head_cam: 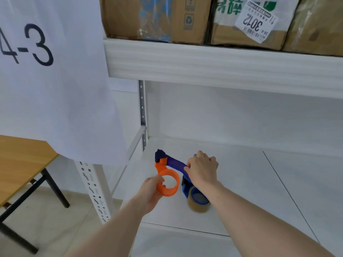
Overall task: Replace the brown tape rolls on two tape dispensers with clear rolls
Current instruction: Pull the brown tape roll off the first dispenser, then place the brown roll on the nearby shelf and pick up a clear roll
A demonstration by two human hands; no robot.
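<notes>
An orange tape dispenser [168, 184] with an empty hub ring lies over the white lower shelf [250, 182]; my left hand [152, 191] grips its ring from the left. A blue-purple strip [174, 163] runs from the dispenser's dark head to my right hand [202, 168], which pinches its end. Below my right hand stands a blue dispenser [196, 196] with a brown tape roll [197, 205] on its hub. No clear roll is in view.
A white shelf beam [222, 65] crosses above, with cardboard boxes [157, 17] on the upper shelf. A white sheet marked "4-3" [46, 71] hangs at left. A wooden table [20, 164] with black legs stands at lower left beside the perforated upright [92, 190].
</notes>
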